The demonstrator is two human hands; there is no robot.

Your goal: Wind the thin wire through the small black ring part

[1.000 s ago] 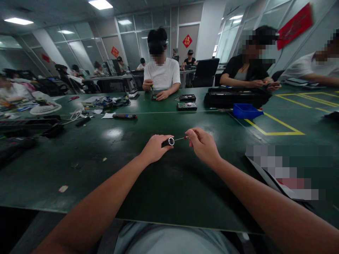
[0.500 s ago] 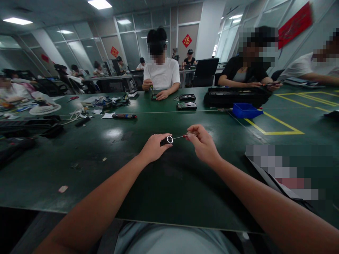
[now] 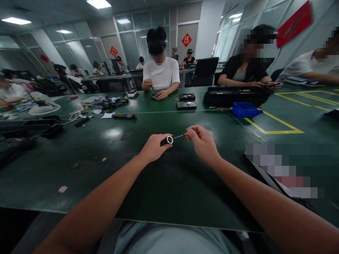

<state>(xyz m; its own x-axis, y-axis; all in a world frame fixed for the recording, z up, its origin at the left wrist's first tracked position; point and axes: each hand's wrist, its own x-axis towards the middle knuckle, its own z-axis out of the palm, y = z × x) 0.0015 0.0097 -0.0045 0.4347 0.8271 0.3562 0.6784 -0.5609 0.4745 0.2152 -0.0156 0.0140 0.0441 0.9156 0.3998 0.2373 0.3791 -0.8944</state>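
Observation:
My left hand (image 3: 153,147) is closed round a black cylindrical part (image 3: 166,140) with a bright ring on its end, which faces right. Its exact kind I cannot make out. Between the thumb and fingers of my right hand (image 3: 202,141) is a screwdriver (image 3: 186,134) with a red handle and a thin metal shaft. The shaft points left and its tip reaches the ringed end of the black part; whether it goes inside is too small to tell. Both hands are just above the green table (image 3: 169,197).
Across the table a person in a white shirt (image 3: 161,74) works on a small board. Nearby are hard drives (image 3: 186,105), a blue bin (image 3: 246,110) and a long black casing (image 3: 235,96). A cylindrical tool (image 3: 124,116) lies left, cables (image 3: 106,101) behind it.
My right fingers have shifted slightly round the screwdriver handle, covering more of it. The shaft tilts a little more. My left hand and the black part stay in place.

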